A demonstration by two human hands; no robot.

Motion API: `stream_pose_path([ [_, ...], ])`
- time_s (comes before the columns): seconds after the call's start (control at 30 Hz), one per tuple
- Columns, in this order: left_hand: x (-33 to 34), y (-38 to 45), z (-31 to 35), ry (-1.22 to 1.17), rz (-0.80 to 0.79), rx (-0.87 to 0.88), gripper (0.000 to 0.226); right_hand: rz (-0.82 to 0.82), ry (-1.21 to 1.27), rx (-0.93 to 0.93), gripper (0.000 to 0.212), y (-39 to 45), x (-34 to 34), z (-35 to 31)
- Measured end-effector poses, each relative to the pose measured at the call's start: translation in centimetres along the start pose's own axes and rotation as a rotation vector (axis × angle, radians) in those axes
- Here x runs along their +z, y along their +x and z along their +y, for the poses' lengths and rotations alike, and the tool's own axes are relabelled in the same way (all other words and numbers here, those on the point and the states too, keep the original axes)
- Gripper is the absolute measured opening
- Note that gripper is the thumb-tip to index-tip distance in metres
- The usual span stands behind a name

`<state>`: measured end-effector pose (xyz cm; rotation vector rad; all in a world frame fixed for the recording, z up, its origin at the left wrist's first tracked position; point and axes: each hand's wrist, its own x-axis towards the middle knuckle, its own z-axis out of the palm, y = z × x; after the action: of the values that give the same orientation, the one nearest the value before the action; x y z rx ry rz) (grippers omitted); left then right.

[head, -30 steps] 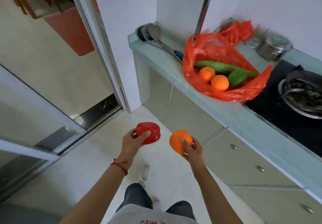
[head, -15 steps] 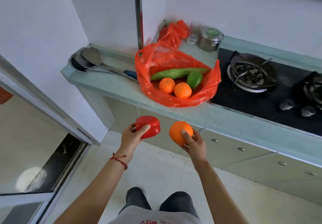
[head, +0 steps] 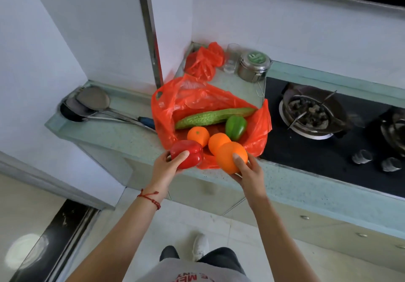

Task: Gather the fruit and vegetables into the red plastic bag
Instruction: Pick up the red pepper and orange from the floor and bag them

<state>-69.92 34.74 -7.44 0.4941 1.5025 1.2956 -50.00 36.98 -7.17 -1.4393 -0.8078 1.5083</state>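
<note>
**Two last pieces arrive at the open bag**

The left hand [head: 168, 165] grips a red bell pepper [head: 186, 153], thumb across its top and fingers curled under it. The right hand [head: 246, 170] cups a large orange [head: 230, 156] from below, thumb pressed on its upper face. Both pieces hover at the near lip of the red plastic bag [head: 197, 99], which lies spread open on the counter [head: 114, 134] just beside the stove [head: 328, 150]. Inside the bag lie a bitter gourd [head: 212, 117], a green pepper [head: 235, 127] and two smaller oranges [head: 198, 136].

Both held pieces look smooth, glossy and firm, probably light; the sheen suggests they could slip, so a wrap-around hold like the present one suits them. The bag is thin, limp film with no stiffness: its mouth stays open only where it happens to lie, and its near edge sags over the counter's front. For lifting, the handle loop at its far left looks like the natural hold.

The fingers under both pieces are hidden. The bag's near rim is covered by the pepper and the orange, so whether either piece touches the film cannot be told. A second, crumpled red bag [head: 205, 62] sits in the corner; anything inside it is unseen.
</note>
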Motion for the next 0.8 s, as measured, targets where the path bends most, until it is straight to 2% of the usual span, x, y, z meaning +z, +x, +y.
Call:
stream_pose_path([
  [0.23,2.2,4.8,3.4,-0.034,0.028,0.027,0.035,-0.050,-0.037,-0.014,0.050,5.4,1.1,-4.1],
  [0.43,3.9,9.2,5.9,-0.019,0.020,0.010,0.028,-0.065,-0.055,0.008,0.044,10.6,2.9,-7.2],
  [0.5,4.5,11.0,6.5,0.018,0.007,0.003,0.026,-0.058,-0.072,0.012,0.042,12.3,3.7,-7.8],
  [0.63,5.4,14.9,7.1,0.122,0.006,-0.012,0.014,-0.038,-0.125,0.032,0.053,16.2,5.1,-8.3],
  [0.8,6.3,18.9,7.3,0.258,-0.017,0.046,0.021,-0.074,-0.209,0.078,0.050,20.8,6.7,-9.4],
])
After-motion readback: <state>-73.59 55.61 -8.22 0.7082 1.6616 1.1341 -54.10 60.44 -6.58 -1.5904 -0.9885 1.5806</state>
